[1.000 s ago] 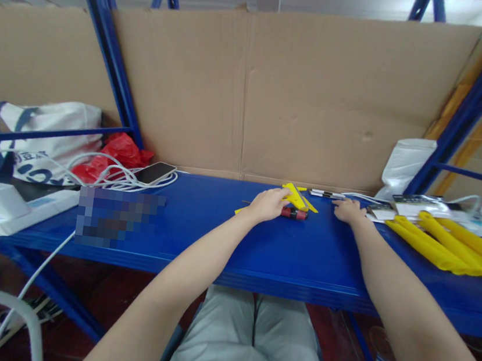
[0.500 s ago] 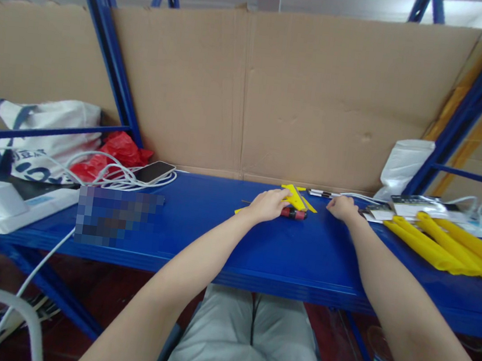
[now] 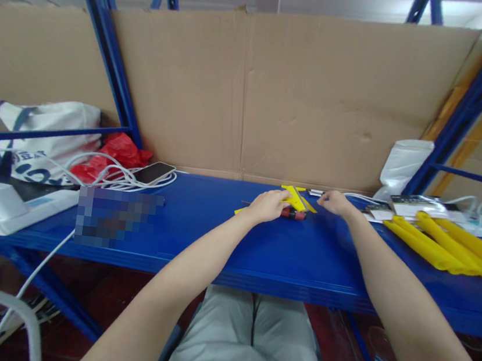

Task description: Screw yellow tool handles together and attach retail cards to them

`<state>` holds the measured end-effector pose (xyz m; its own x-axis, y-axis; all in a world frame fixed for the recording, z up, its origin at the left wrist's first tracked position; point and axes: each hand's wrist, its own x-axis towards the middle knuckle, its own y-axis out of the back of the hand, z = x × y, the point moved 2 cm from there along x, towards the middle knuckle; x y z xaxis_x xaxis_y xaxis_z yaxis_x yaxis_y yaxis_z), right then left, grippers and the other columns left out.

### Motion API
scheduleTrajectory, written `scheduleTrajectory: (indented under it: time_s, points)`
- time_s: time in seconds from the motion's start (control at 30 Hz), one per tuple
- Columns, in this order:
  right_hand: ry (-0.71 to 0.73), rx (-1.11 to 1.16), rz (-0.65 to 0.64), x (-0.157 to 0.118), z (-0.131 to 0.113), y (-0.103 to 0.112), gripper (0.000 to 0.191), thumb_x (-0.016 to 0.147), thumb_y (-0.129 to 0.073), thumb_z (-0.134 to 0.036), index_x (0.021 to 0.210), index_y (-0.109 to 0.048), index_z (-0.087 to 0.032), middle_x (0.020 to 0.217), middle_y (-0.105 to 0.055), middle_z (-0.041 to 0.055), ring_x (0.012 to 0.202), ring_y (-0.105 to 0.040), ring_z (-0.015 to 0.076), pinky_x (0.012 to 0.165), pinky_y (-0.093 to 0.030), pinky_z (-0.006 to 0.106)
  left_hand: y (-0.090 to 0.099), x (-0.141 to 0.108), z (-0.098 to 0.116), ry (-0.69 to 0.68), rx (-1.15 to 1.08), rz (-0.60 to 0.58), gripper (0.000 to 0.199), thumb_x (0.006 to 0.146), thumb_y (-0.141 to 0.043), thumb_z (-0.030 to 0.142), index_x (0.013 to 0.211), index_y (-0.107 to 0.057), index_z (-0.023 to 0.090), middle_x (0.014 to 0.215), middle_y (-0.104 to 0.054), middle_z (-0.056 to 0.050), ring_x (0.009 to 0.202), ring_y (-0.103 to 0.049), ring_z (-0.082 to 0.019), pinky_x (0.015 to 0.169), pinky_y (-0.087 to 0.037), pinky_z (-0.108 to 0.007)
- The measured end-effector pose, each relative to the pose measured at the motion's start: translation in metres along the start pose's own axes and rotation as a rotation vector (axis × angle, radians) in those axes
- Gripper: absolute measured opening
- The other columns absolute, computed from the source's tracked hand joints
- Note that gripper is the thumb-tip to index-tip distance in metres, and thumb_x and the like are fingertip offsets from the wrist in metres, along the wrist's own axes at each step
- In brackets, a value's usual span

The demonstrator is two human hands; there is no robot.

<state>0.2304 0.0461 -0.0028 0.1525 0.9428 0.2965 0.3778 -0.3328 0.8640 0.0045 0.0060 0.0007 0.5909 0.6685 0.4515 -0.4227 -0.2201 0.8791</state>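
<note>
My left hand (image 3: 268, 205) is closed on the left part of a yellow piece (image 3: 295, 199) with a thin grey strip beside it. Just under these fingers lies a red and black tool (image 3: 296, 214), partly hidden by the hand. My right hand (image 3: 333, 203) is a short way to the right of the yellow piece, its fingers drawn together over the blue shelf (image 3: 302, 258). What the right fingers hold, if anything, is too small to make out. A small black and white item (image 3: 316, 192) lies behind, near the cardboard.
Yellow rolled sheets (image 3: 448, 247) lie at the right, beside a white pouch (image 3: 403, 168). At the left are a power strip (image 3: 39, 208), a phone (image 3: 154, 173), white cables, a red bag (image 3: 121, 151) and a cloth bag (image 3: 52, 140). Cardboard (image 3: 312, 101) stands behind.
My right hand has moved left, closer to the yellow piece, and now covers part of the black and white item. My left hand has stayed nearly still.
</note>
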Motion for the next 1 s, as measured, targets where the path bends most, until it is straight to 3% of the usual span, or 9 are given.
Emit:
scheduleTrajectory:
  time_s: [0.17,0.27,0.57,0.77,1.0]
  points:
    - [0.016,0.465,-0.011,-0.016,-0.040,0.009,0.009,0.071,-0.057,-0.019,0.070,-0.065,-0.013,0.078,-0.068,0.0055,0.076,-0.060,0.0144,0.075,-0.045,0.025,-0.002,0.001,-0.001,-0.030,0.011,0.020,0.027,0.088,-0.043,0.024,0.110,-0.057,0.018,0.117,-0.061,-0.008,0.112,-0.054,-0.019,0.094,-0.043,-0.033]
    - [0.059,0.614,-0.058,-0.024,-0.060,0.009,0.008,0.072,-0.056,-0.015,0.068,-0.063,-0.014,0.075,-0.067,0.0035,0.070,-0.058,0.0112,0.076,-0.044,0.024,-0.001,0.000,0.002,-0.069,0.005,0.036,0.028,0.088,-0.043,0.024,0.112,-0.057,0.018,0.117,-0.061,-0.008,0.111,-0.055,-0.019,0.093,-0.043,-0.033]
    - [0.119,0.575,-0.029,-0.030,-0.072,0.005,0.009,0.069,-0.060,-0.016,0.060,-0.058,-0.015,0.063,-0.061,0.0009,0.061,-0.052,0.0107,0.066,-0.043,0.024,0.003,-0.005,0.011,-0.094,0.069,0.002,0.027,0.087,-0.045,0.023,0.112,-0.056,0.021,0.112,-0.062,-0.007,0.106,-0.057,-0.020,0.089,-0.045,-0.035]
    - [0.173,0.583,-0.102,-0.029,-0.072,0.007,0.009,0.068,-0.060,-0.013,0.060,-0.059,-0.016,0.065,-0.063,0.0021,0.065,-0.055,0.0117,0.068,-0.043,0.023,0.005,-0.006,0.012,-0.101,0.127,-0.013,0.027,0.088,-0.043,0.024,0.111,-0.056,0.021,0.109,-0.062,-0.007,0.104,-0.057,-0.020,0.088,-0.046,-0.035]
    - [0.090,0.587,-0.054,-0.033,-0.076,0.004,0.008,0.069,-0.056,-0.010,0.063,-0.055,-0.016,0.067,-0.060,0.0010,0.066,-0.053,0.0111,0.068,-0.043,0.023,0.004,-0.006,0.011,-0.105,0.128,-0.008,0.026,0.088,-0.043,0.024,0.111,-0.055,0.021,0.110,-0.061,-0.007,0.104,-0.057,-0.021,0.087,-0.046,-0.035]
